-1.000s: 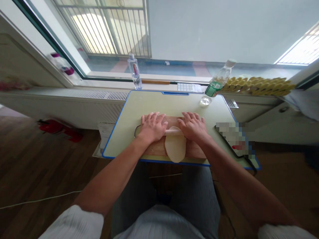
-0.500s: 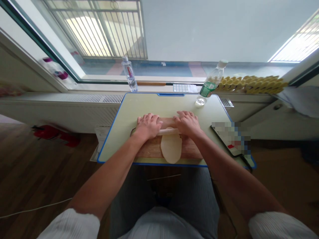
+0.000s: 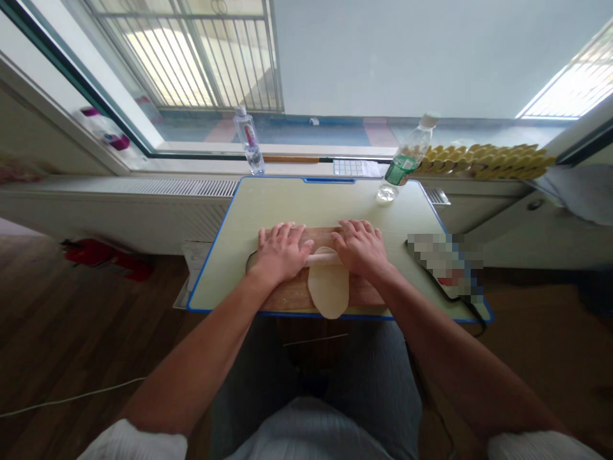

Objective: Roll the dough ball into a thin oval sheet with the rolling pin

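Observation:
My left hand (image 3: 282, 251) lies palm down over the left end of a thin, pale rolling pin (image 3: 322, 259), its fingers stretched forward. Over the pin's right end rests my right hand (image 3: 360, 248), flat too, with its fingers spread. The pin's ends are hidden under both palms. Between the hands, the pin lies across a thin oval sheet of dough (image 3: 329, 291). A small strip of dough shows beyond the pin, while the near end hangs over the front edge of the wooden board (image 3: 287, 295).
A blue-edged folding table (image 3: 215, 255) carries the board. A phone-like flat device (image 3: 438, 271), partly blurred out, lies at right with a cable. A green-labelled bottle (image 3: 401, 169) stands at the back right. Another clear bottle (image 3: 249, 144) and yellow trays (image 3: 483, 161) are by the window.
The rolling pin has come slightly toward me under both hands, and more dough shows beyond it. My left hand has shifted a little nearer and leftward; its fingers are more spread.

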`<action>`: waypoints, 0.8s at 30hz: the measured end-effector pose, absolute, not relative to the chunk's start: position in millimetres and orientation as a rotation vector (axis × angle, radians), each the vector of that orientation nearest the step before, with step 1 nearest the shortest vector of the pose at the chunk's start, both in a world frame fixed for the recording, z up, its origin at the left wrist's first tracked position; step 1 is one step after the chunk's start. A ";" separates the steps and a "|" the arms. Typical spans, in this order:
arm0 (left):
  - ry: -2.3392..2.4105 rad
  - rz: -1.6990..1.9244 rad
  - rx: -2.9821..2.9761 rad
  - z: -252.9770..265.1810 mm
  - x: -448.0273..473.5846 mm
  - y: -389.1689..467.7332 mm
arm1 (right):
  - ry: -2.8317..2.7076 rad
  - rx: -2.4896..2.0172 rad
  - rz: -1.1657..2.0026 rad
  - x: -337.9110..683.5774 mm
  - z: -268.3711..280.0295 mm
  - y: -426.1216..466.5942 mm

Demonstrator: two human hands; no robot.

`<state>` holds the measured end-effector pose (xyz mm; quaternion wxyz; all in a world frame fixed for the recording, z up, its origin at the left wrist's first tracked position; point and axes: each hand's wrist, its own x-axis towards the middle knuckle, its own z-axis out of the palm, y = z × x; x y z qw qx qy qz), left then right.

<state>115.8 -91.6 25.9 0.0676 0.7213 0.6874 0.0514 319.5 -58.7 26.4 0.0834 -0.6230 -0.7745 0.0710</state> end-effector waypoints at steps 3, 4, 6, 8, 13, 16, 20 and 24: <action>2.055 0.127 2.163 24.8 113.2 -79.1 | -2.315 -1.879 0.255 318.1 25.8 -46.1; 2.052 0.128 2.163 24.7 112.2 -73.9 | -2.308 -1.887 0.268 317.2 25.4 -40.8; 2.059 0.152 2.164 25.1 110.4 -63.5 | -2.269 -1.902 0.287 315.2 24.8 -29.9; 2.076 0.187 2.163 26.2 109.2 -55.2 | -2.221 -1.908 0.284 313.3 24.5 -20.0; 2.096 0.223 2.175 29.4 110.3 -55.7 | -2.260 -1.920 0.283 313.0 26.1 -15.3; 2.091 0.218 2.194 28.0 113.8 -76.4 | -2.312 -1.910 0.236 316.7 25.8 -37.5; 2.096 0.296 2.265 20.6 119.8 -112.7 | -2.297 -1.851 0.081 322.1 22.5 -80.5; 2.113 0.322 2.283 17.1 121.1 -119.2 | -2.291 -1.849 0.030 322.3 21.2 -90.8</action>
